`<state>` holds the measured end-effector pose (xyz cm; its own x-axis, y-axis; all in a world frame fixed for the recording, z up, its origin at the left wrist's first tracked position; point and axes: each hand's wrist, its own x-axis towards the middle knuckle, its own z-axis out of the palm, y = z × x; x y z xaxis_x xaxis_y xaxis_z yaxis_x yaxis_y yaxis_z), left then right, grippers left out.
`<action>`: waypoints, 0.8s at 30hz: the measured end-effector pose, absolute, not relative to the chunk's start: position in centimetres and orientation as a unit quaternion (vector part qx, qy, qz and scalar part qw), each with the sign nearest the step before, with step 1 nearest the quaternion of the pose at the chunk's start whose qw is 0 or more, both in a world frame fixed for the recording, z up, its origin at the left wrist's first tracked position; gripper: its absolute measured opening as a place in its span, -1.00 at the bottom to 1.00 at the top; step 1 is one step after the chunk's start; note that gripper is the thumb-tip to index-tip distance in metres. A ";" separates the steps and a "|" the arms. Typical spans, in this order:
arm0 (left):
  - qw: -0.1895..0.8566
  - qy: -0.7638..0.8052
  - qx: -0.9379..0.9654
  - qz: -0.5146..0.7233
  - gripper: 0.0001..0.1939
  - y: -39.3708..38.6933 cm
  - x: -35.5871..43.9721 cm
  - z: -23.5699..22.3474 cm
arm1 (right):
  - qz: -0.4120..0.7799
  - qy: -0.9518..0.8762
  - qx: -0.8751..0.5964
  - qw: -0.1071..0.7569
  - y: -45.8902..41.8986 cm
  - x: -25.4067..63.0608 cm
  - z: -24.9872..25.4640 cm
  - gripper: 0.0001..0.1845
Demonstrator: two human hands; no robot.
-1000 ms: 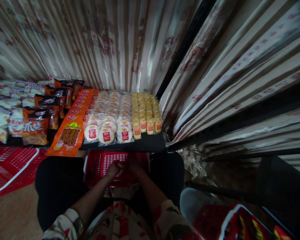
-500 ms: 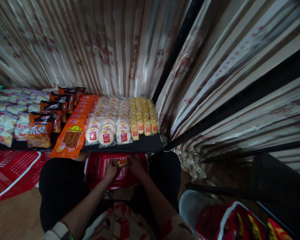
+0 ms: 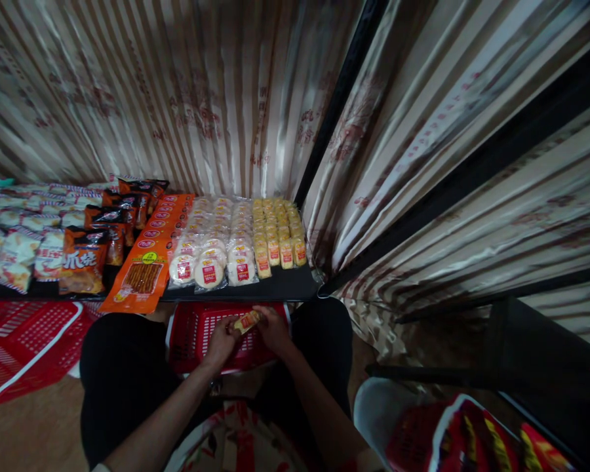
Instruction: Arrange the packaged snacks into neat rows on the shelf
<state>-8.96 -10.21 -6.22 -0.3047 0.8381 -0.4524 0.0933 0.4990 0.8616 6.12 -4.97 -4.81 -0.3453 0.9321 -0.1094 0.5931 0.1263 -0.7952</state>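
Between my two hands is a small yellow snack packet [image 3: 247,322] with a red label. My left hand [image 3: 223,342] grips its left end, and my right hand [image 3: 274,330] pinches its right end. Below both hands is a red plastic basket [image 3: 187,341] with a slotted bottom, resting between my knees. On the black shelf [image 3: 285,283] ahead, rows of matching yellow packets [image 3: 280,242] stand at the right end. Beside them are rows of round white crackers in clear wrappers [image 3: 210,265].
Left along the shelf lie a long orange snack bag [image 3: 145,269], orange-and-black bags [image 3: 82,262] and white bags [image 3: 17,255]. A red basket [image 3: 24,341] is at left, another with red packages [image 3: 423,432] at lower right. Black poles [image 3: 423,210] cross the curtain [image 3: 216,92].
Both hands have shifted slightly with the packet, which now tilts up to the right and shows more of its label. The view has moved a little.
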 end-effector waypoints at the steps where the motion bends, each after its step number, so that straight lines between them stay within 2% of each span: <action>1: 0.494 0.709 0.331 0.380 -0.67 -10.3 -8.8 -6.0 | 0.397 -0.717 -0.530 0.218 -5.1 6.3 -4.7 -0.49; 13: 0.502 0.666 0.366 0.413 -0.82 -11.0 -6.6 -3.7 | 0.439 -0.728 -0.453 0.268 -5.6 8.1 -2.4 -0.50; 18: 0.490 0.654 0.383 0.431 -0.73 -11.0 -5.8 -3.2 | 0.432 -0.742 -0.430 0.281 -5.7 8.5 -0.7 -0.64; 24: 0.487 0.637 0.391 0.453 -0.66 -10.1 -5.2 -2.1 | 0.411 -0.723 -0.456 0.318 -5.4 8.6 0.3 -0.50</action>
